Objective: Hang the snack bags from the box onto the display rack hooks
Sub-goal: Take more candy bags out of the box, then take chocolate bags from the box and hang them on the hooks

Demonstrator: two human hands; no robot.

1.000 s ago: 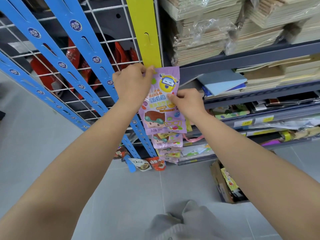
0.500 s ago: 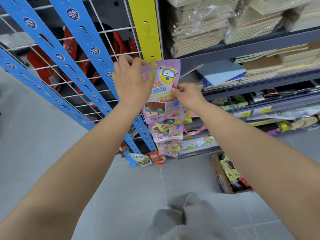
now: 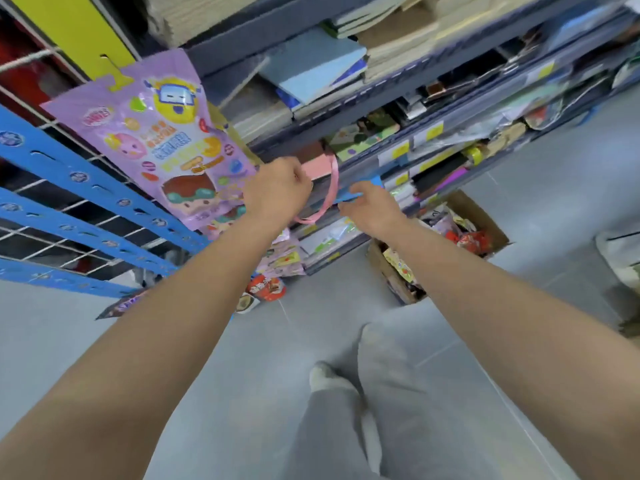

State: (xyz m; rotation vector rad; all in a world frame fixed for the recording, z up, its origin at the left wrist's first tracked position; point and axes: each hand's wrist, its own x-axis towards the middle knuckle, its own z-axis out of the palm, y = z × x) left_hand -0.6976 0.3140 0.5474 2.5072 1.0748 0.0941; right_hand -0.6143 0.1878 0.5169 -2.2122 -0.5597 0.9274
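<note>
A purple snack bag (image 3: pixel 162 140) hangs by its top hole from a hook on the yellow display strip (image 3: pixel 76 32), tilted in this view. More purple bags (image 3: pixel 284 258) hang below it on the same strip. My left hand (image 3: pixel 277 190) is just right of the bag's lower corner, off the bag, with its fingers loosely curled and nothing in them. My right hand (image 3: pixel 369 209) hovers a little further right, also with nothing in it. The cardboard box (image 3: pixel 483 220) with several snack bags stands on the floor to the lower right.
Blue hanging strips (image 3: pixel 86 174) cross a white wire grid on the left, with red and dark snack packs (image 3: pixel 265 287) at their lower ends. Grey shelves (image 3: pixel 398 84) of notebooks and stationery fill the right. A pink loop (image 3: pixel 329 199) hangs between my hands. Grey tiled floor lies below.
Both hands have let go of the purple bag, which now hangs from the yellow strip. They have dropped down and to the right, and the view has swung down towards the box.
</note>
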